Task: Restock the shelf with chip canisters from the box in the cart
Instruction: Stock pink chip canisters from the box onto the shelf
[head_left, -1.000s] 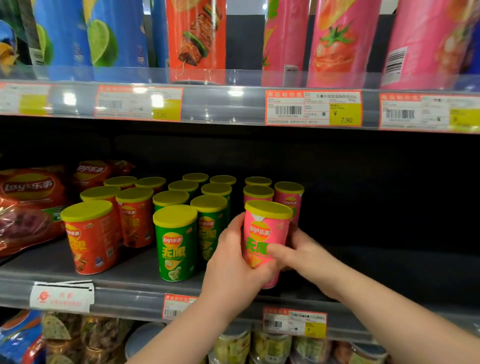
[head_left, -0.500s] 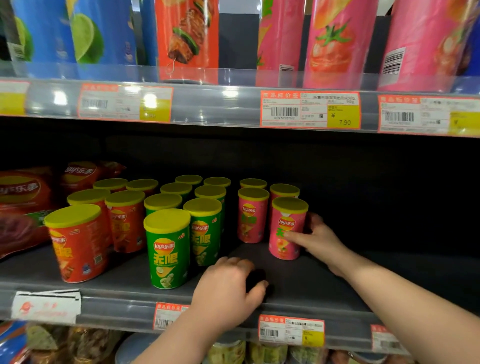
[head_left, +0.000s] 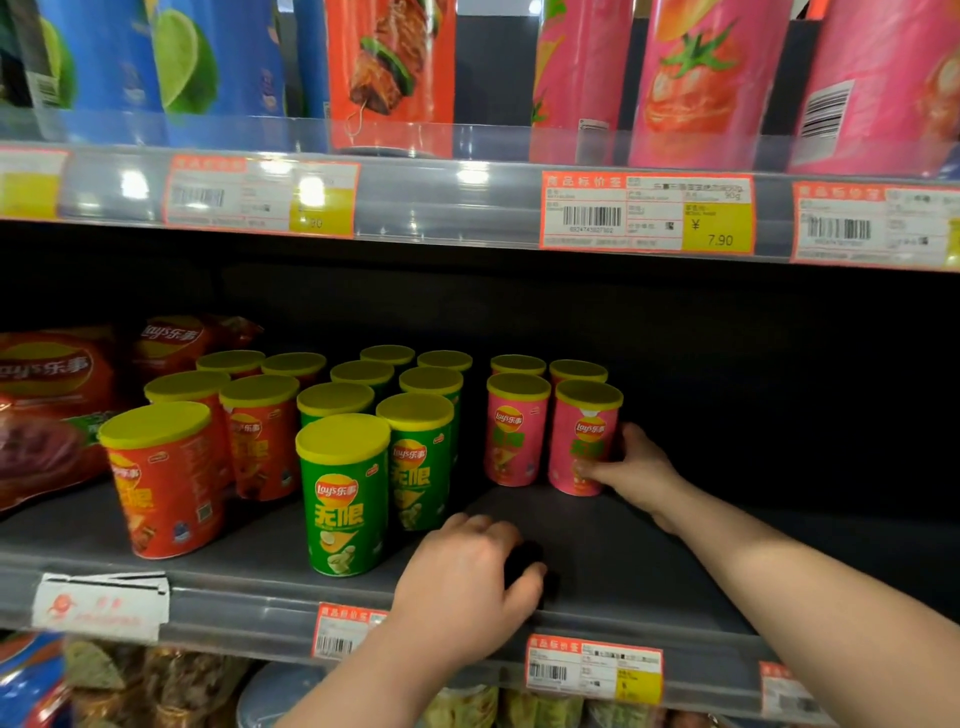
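Short yellow-lidded chip canisters stand in rows on the dark middle shelf (head_left: 623, 561): red ones (head_left: 161, 483) at left, green ones (head_left: 343, 509) in the middle, pink ones (head_left: 514, 436) at right. My right hand (head_left: 636, 467) grips the front right pink canister (head_left: 584, 431), thumb low on its front and fingers behind it. The canister stands upright beside the other pink one. My left hand (head_left: 467, 577) rests on the shelf near its front edge, fingers loosely curled, holding nothing. The box and the cart are out of view.
Red chip bags (head_left: 47, 415) lie at the shelf's left end. Tall blue, orange and pink canisters (head_left: 696, 78) fill the shelf above. Price tags (head_left: 647, 213) line the shelf rails. More packs sit on the shelf below. Bare shelf runs right of the pink canisters.
A second ago both hands held the pink canister at the shelf front. My right hand has set it back beside the pink row; my left hand let go and dropped onto the shelf.
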